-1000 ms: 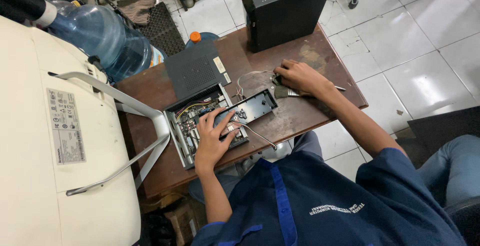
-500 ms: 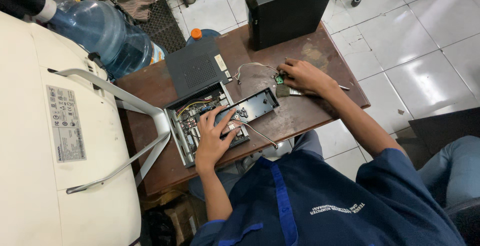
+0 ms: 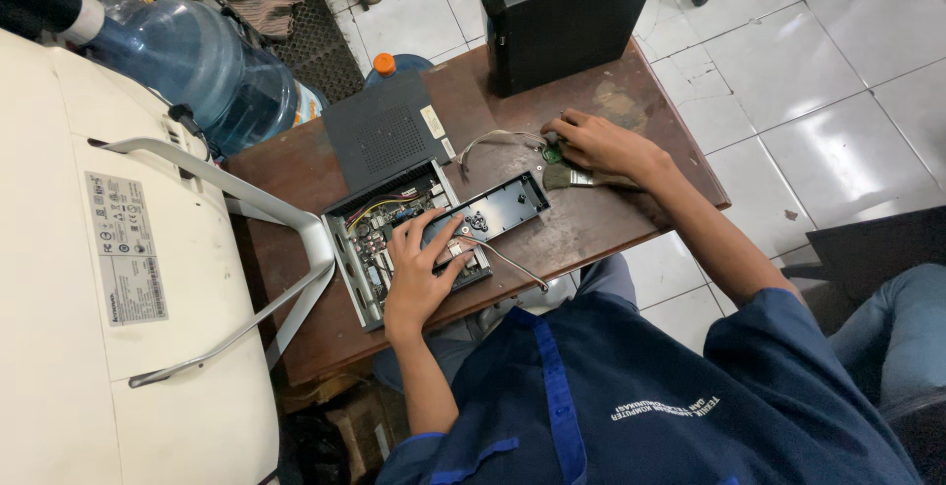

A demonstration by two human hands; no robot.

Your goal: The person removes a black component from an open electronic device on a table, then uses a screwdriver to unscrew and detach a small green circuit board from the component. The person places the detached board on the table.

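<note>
- Left hand (image 3: 422, 273) nearest: palm down, fingers spread and open, pressing flat on the opened small computer case (image 3: 404, 239) at the near-left of the table (image 3: 296, 337); holding it steady, gripping nothing.
- Case already uncovered, boards and coloured wires exposed; black drive bracket (image 3: 505, 207) lifted partly out, lying tilted against the case's right edge.
- Dark lid (image 3: 386, 132) off, set just behind the case.
- Right hand (image 3: 596, 142) farther, arm stretched across the table, fingers curled shut on a small green part (image 3: 554, 154) beside a grey ribbon cable (image 3: 493, 140).
- Judged mid-disassembly: internals still seated, nothing refitted.
- Black tower (image 3: 562, 12) upright at the far edge, untouched.
</note>
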